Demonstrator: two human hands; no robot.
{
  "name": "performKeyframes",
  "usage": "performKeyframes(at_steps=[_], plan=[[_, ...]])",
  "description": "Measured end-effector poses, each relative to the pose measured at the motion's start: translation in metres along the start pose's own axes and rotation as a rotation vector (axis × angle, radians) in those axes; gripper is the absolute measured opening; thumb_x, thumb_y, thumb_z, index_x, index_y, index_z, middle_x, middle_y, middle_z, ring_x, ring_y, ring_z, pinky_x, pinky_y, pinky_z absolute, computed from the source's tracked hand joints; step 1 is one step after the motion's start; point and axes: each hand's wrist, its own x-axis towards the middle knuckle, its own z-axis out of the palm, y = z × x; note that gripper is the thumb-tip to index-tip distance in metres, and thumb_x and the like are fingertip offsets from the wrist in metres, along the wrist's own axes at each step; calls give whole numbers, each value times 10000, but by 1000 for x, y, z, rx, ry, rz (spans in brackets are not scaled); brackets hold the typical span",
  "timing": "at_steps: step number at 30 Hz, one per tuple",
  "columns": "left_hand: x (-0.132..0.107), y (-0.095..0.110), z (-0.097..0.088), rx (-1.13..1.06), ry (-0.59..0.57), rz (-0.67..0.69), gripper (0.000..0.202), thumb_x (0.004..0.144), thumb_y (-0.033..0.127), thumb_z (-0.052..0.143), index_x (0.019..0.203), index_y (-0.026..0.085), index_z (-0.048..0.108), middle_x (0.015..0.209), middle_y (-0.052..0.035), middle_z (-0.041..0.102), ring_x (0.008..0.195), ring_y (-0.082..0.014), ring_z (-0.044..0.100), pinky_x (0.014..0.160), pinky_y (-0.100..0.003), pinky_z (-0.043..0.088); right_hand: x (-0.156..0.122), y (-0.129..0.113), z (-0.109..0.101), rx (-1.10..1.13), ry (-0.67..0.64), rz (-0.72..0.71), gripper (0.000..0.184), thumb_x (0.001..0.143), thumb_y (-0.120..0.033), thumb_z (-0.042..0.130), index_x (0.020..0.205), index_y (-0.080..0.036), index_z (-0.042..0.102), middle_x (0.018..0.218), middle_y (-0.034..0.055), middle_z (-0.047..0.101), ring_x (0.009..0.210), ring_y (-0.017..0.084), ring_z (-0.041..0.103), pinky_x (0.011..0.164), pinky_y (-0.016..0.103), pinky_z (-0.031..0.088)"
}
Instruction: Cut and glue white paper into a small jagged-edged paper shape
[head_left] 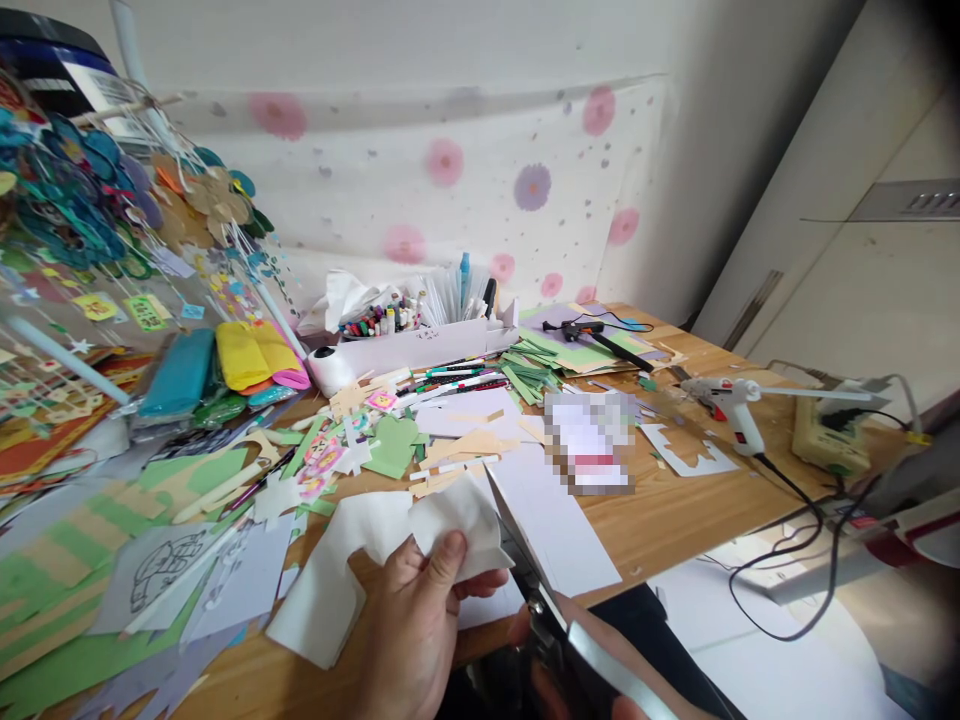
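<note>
My left hand [420,610] pinches a piece of white paper [461,515] between thumb and fingers, just above the table's front edge. My right hand [637,655] is wrapped round the handles of a pair of scissors [536,590]. The scissor blades are parted and point up and away, and the right edge of the paper lies between or against them; the exact contact is unclear. A curved white paper piece [322,590] extends to the left of my left hand; whether it joins the held piece cannot be seen. Beyond the scissors lies a flat white sheet [574,520].
Paper scraps, a green paper cutout [391,447] and pens [461,378] cover the middle. Behind them stands a white box [420,350] of markers. A white glue gun [742,420] with a trailing cord sits right, a black glue gun [581,328] behind. Hanging paper ornaments [97,200] crowd the left.
</note>
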Motion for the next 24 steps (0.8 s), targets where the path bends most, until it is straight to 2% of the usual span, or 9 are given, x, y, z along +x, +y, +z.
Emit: performKeyframes(at_steps=[9,14,19,24], plan=[[2,-3,0,32,44,-13,222,604,246,823,737,158,669,713,-3,722,589,-167,660,509,-280,570,-10,-5,1,10,52,-39,782,607,-896,414,949,-202,528,570,-24,431,470,96,335,445,226,265],[2,-2,-1,34,49,-1,211,603,196,815,743,170,658,751,5,714,640,-167,661,509,-261,560,-12,-2,1,10,96,-43,800,610,-891,415,1005,-207,542,614,6,481,508,127,405,478,256,344],[1,-2,0,24,36,-10,210,606,171,814,750,164,662,773,-12,718,678,-193,662,534,-282,558,-18,-1,7,1,214,-53,704,677,-816,475,1079,-240,517,647,17,496,639,187,489,562,295,422],[2,-5,-4,93,40,-42,213,639,263,807,754,174,653,702,14,708,637,-178,663,560,-282,562,-17,-6,6,55,264,-102,686,750,-785,426,1065,-181,516,528,-55,406,447,95,393,467,225,379]])
